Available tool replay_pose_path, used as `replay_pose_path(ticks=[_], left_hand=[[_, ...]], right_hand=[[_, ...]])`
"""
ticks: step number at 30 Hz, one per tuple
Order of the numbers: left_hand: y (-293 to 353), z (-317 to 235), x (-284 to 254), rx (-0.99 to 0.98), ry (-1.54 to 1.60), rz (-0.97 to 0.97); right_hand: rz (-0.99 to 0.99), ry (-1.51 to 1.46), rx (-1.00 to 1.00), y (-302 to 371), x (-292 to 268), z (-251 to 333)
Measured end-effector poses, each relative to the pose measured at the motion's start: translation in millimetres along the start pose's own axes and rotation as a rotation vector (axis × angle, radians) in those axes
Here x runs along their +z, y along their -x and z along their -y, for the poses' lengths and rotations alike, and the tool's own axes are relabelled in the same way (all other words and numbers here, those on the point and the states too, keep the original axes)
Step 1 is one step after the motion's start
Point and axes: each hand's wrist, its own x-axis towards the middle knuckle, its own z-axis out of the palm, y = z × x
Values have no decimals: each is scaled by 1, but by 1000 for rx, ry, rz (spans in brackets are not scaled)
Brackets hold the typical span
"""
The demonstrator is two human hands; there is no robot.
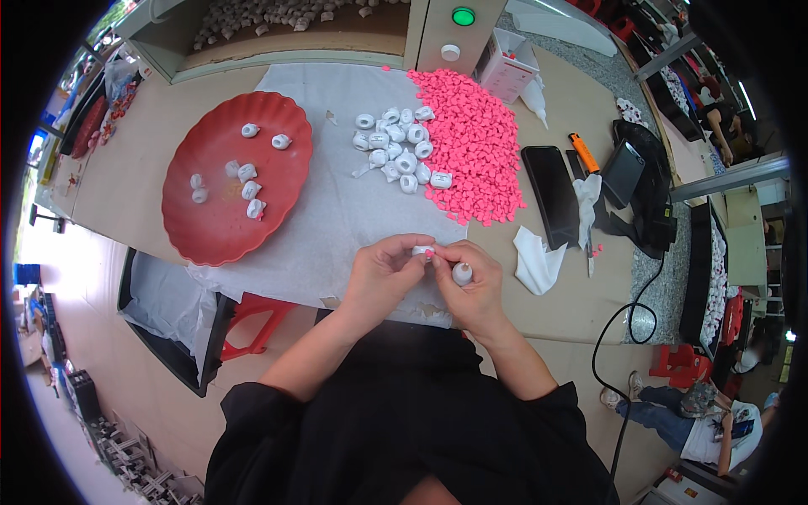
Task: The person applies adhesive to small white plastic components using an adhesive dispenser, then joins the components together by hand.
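Near the table's front edge, my left hand [385, 273] pinches a small white hollow piece [420, 249] between thumb and fingers. My right hand [475, 290] meets it, its fingertips at a tiny pink piece [429, 253] against the white one. Held in the curled fingers of my right hand is a white rounded object [462, 273], perhaps the end of a small bottle. Beyond my hands lies a group of similar white hollow pieces [396, 139]. A large heap of small pink pieces [475, 143] spreads beside them on a white sheet [311, 168].
A red scalloped dish [189, 215] with several white pieces stands left. To the right lie a black phone [549, 194], an orange-handled tool [582, 151], crumpled white tissue [539, 261] and a black cable [627, 311]. A shelf unit [290, 50] stands behind; a person [715, 429] is at right.
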Motion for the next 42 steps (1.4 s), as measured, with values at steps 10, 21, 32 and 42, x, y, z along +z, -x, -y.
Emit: replay_pose_path(ticks=[10, 21, 32, 42], left_hand=[[-6, -10, -1, -124, 200, 39], [-4, -12, -1, -103, 162, 61], [-2, -5, 3, -80, 141, -12], [-2, -9, 3, -73, 123, 14]], right_hand=[[-2, -323, 442, -4, -7, 2], [-24, -320, 372, 0, -2, 3], [-28, -163, 169, -1, 0, 0], [-57, -283, 322, -2, -4, -1]])
